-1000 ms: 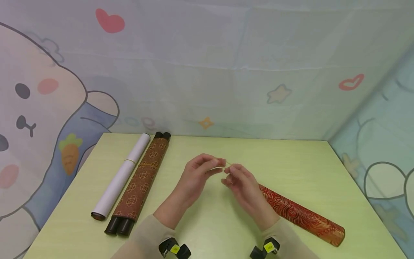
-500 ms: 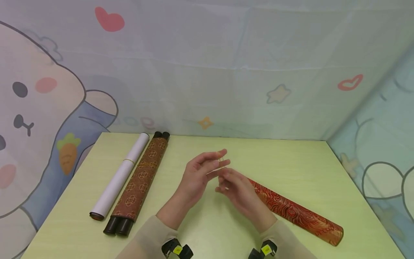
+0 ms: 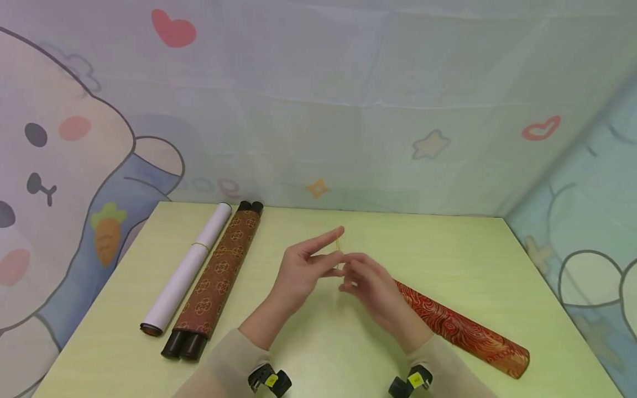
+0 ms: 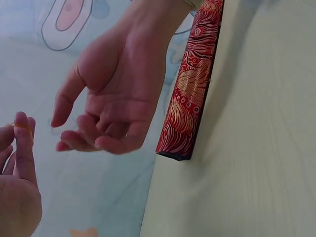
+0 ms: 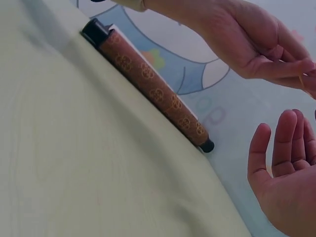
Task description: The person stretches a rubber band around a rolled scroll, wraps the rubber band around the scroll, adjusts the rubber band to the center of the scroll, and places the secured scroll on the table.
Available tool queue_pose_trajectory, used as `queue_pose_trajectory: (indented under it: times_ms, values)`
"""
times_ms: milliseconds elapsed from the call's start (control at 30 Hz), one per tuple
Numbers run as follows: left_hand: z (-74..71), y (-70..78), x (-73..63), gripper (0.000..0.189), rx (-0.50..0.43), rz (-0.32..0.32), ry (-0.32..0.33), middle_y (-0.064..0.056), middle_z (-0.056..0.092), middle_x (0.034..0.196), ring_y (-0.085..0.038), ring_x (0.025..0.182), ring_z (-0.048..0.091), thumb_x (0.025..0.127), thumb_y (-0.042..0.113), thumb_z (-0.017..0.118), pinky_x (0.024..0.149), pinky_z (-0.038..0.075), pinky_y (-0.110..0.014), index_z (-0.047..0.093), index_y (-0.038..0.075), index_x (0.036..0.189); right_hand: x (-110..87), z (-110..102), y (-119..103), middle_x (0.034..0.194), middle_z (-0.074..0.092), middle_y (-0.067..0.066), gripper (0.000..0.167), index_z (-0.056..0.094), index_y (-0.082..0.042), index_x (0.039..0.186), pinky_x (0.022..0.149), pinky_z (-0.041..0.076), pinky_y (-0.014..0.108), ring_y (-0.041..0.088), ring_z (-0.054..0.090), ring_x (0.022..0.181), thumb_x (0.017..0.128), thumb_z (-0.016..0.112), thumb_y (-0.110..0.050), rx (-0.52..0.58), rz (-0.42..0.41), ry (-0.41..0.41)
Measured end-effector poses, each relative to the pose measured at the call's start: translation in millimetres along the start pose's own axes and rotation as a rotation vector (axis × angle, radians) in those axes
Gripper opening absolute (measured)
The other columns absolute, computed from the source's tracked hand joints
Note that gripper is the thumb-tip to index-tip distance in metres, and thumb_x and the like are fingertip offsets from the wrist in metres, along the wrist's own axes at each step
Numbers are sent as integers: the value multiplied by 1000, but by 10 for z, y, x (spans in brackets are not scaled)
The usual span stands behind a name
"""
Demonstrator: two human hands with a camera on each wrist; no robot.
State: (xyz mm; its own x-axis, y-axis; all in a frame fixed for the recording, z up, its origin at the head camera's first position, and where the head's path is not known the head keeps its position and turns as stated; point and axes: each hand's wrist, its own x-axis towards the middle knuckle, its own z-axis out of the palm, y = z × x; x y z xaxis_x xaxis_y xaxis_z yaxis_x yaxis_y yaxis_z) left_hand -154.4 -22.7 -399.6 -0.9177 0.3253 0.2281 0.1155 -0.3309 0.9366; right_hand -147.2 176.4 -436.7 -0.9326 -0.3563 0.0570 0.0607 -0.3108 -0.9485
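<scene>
A thin yellow rubber band runs between the index finger and thumb area of my left hand. In the left wrist view, this rubber band crosses a finger near its tip, with the thumb close by. My right hand is beside the left fingertips in the head view. The left wrist view shows that right hand apart from the left, its fingers loosely bent, with nothing visible between them. Behind the right wrist lies a red and gold patterned roll, its far end partly covered.
On the left of the table lies a white paper roll with a yellow band around its middle. Next to it is a brown, flower-patterned double scroll with black rod ends. A cartoon-printed cloth hangs behind.
Both hands were at the band's two sides; now it stretches upright across the left fingers. The left index finger has straightened, and the right hand has shifted slightly. The rolls stay put.
</scene>
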Motion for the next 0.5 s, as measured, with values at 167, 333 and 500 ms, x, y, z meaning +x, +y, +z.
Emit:
queue_pose_trajectory:
  times_ms: [167,333,500]
  values:
    - [-37,14,4,57,22,-28,-6,3,58,157,-17,104,78,99,4,76,86,65,-42,60,11,153,-48,-104,-50,101,65,-5,24,72,-24,117,95,58,32,11,61,86,115,48,-20,-59,12,23]
    - [-51,43,13,73,40,-61,-49,7,46,166,-22,113,76,97,2,78,88,64,-44,49,19,161,-94,-167,-117,103,66,-4,20,69,-22,120,97,58,32,11,62,87,115,49,-22,-76,36,38]
    - [-64,81,6,78,109,-96,-61,5,43,167,-24,120,74,94,8,82,93,63,-43,48,29,162,-110,-200,-173,105,65,-5,18,66,-20,123,99,57,32,11,62,88,115,51,-25,-108,42,30]
